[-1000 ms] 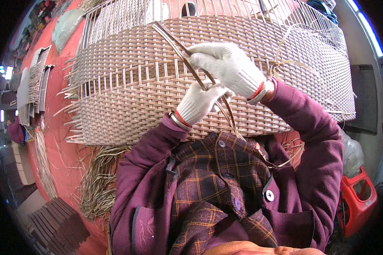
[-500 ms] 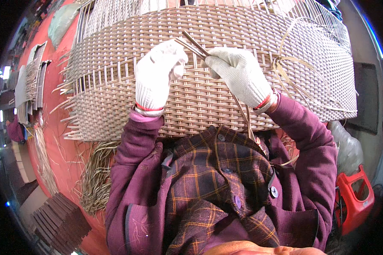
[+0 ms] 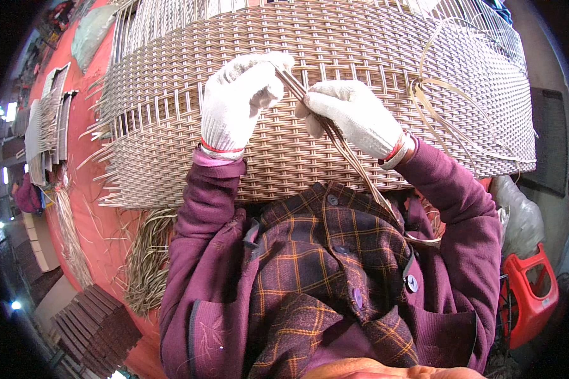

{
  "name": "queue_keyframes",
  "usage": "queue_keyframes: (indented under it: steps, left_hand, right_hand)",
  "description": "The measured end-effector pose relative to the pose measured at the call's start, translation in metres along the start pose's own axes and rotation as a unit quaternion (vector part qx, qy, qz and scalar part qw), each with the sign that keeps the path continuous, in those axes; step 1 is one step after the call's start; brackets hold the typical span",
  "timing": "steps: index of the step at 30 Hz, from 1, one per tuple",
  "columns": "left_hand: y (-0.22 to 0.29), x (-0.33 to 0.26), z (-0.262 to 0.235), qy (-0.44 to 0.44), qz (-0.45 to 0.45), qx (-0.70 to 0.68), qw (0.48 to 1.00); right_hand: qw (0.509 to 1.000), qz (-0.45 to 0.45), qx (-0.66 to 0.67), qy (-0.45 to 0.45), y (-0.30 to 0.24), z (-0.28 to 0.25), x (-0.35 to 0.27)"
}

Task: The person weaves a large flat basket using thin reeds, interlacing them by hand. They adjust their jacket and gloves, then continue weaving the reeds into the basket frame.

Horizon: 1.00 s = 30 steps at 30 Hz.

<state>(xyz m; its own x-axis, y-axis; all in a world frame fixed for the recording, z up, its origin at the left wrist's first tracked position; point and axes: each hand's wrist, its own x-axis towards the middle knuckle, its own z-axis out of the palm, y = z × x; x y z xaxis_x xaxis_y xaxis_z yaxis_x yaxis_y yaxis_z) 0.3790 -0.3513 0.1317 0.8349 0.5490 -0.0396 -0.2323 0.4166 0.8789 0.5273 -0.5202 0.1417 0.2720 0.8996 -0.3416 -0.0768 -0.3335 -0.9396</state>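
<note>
Both hands wear white knitted gloves and are raised over a large woven wicker panel (image 3: 284, 151) of brownish strands. My left hand (image 3: 243, 88) pinches the upper ends of a few thin wicker strands (image 3: 348, 155). Lower on the same strands, my right hand (image 3: 348, 114) closes thumb and fingers round them. From there the strands hang down toward my plaid clothing. Open gaps with bare crosspieces show in the weave to the left of my left hand. Pale strands (image 3: 433, 82) loop loosely out of the panel to the right of my right hand.
A bundle of loose strands (image 3: 150, 262) lies on the red floor (image 3: 101, 240) at the left. Stacked dark brown slabs (image 3: 98, 328) sit at the lower left. On the right are a red plastic stool (image 3: 531, 297) and a clear plastic bag (image 3: 518, 211). Another person's purple sleeve (image 3: 26, 194) shows at far left.
My left hand has come to the strand tips and now grips them. More strand length shows below my right hand, which has shifted slightly down. The view has moved a little.
</note>
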Motion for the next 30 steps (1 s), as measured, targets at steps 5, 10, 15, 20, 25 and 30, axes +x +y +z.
queue_keyframes:
  steps: [5, 10, 15, 20, 25, 30]
  left_hand:
    - [-0.009, -0.006, 0.003, 0.06, 0.033, 0.124, 0.99]
    - [-0.019, -0.007, 0.014, 0.083, 0.102, 0.24, 0.962]
    - [-0.032, -0.012, 0.025, 0.093, 0.046, 0.27, 0.957]
    - [-0.05, -0.014, 0.026, 0.06, 0.036, 0.187, 0.98]
    - [-0.061, -0.01, 0.028, 0.009, -0.027, 0.233, 0.972]
    - [-0.065, 0.007, 0.041, -0.033, -0.091, 0.292, 0.951]
  right_hand:
    - [0.999, -0.031, -0.041, -0.001, 0.0, 0.001, -0.005]
    - [0.973, -0.145, -0.172, 0.052, 0.007, 0.006, -0.009]
    - [0.988, -0.107, -0.003, 0.109, 0.026, 0.018, -0.008]
    - [0.989, -0.068, -0.014, 0.127, 0.046, 0.011, -0.014]
    - [0.906, -0.19, -0.304, 0.224, 0.07, -0.015, -0.022]
    - [0.79, -0.252, -0.436, 0.35, 0.087, -0.1, -0.023]
